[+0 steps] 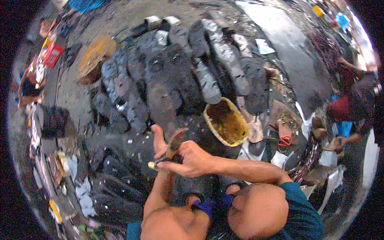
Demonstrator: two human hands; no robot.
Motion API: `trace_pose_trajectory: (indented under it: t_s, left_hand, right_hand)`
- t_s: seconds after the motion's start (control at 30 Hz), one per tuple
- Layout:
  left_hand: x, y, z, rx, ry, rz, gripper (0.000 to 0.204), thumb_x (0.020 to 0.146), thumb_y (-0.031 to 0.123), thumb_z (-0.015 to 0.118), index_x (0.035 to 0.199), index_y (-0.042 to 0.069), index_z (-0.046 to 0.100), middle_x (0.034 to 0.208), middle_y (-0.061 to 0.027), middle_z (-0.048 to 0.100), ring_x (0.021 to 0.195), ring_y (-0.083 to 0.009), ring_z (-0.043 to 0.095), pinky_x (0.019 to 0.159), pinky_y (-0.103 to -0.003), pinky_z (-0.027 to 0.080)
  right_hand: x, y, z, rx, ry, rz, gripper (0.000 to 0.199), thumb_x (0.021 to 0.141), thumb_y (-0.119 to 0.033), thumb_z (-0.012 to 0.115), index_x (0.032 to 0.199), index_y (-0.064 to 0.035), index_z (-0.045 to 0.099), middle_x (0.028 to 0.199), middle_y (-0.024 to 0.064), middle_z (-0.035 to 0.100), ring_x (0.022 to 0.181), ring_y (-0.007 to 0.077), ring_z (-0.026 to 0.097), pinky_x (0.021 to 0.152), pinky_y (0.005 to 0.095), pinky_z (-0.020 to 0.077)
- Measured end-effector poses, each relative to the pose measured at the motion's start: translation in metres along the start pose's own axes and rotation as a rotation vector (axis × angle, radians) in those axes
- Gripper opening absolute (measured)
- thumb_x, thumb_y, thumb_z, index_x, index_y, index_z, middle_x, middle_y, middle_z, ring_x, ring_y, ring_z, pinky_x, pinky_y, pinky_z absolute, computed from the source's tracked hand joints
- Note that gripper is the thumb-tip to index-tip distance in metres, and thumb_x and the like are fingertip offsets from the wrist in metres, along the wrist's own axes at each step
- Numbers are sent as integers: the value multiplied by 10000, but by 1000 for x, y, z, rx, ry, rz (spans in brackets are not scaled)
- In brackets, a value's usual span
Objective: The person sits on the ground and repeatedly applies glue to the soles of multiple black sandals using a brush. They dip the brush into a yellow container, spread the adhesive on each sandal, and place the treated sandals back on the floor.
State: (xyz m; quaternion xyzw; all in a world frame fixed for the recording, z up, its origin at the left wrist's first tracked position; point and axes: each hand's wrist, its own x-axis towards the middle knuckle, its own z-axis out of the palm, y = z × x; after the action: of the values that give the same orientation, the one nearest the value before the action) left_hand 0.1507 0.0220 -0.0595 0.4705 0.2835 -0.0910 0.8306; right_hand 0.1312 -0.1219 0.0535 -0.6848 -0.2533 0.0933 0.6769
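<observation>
In front of my knees, my two hands meet at the middle of the head view. My left hand (159,145) has its thumb pointing up, with its other fingers mostly hidden. Against it rests a thin curved brown piece (175,140), slightly blurred, and the hand seems closed round its lower part. My right hand (194,160) is closed, its thumb lying along a small dark object with a pale yellow tip (152,165); what kind of object it is stays unclear. Just beyond the hands, dark shoe soles (162,100) lie in rows on the ground.
A yellow-rimmed tub (245,136) with brown residue stands right of the soles. Red-handled scissors (285,141) lie among scraps farther right. A round wooden block (98,54) is at the far left. Another person (348,108) is at the right edge, and a red crate (52,55) at upper left.
</observation>
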Motion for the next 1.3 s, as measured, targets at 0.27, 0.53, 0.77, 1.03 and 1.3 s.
trace_pose_trajectory:
  t_s: [0.27,0.53,0.77,1.03,1.3]
  left_hand:
    - [-46,48,41,-75,-123,41,673,990,521,541,1429,16,466,1278,-113,620,1129,-223,611,971,-359,507]
    - [-97,16,-65,541,-82,246,384,988,67,605,1348,-55,550,1305,-151,634,1161,-199,611,1035,-322,466]
    - [-143,-2,-90,843,-59,51,362,935,102,693,1274,-11,634,1229,-140,680,1119,-188,647,932,-333,537]
    - [-112,82,-122,1511,50,600,333,927,261,669,1163,27,671,1239,-137,668,1174,-319,602,1038,-415,455]
    - [12,176,-224,2330,359,78,847,678,199,857,1420,122,454,1468,-190,477,1385,-382,419,1091,-454,434]
  right_hand:
    - [-52,38,-46,217,96,553,459,909,-413,741,1173,-41,694,1050,60,727,960,181,673,845,356,548]
    - [-2,88,-319,414,892,454,190,920,-250,709,974,-85,630,838,36,667,739,178,688,623,367,564]
    - [35,144,-411,-522,749,515,614,879,-522,677,1178,13,651,1056,171,714,958,339,688,794,453,547]
    - [-71,52,-181,-854,517,409,301,918,-182,702,1155,0,667,959,107,716,952,272,669,864,367,510]
    - [-77,9,-124,-658,689,541,336,911,-230,715,1107,33,647,980,240,698,879,322,703,767,391,533]
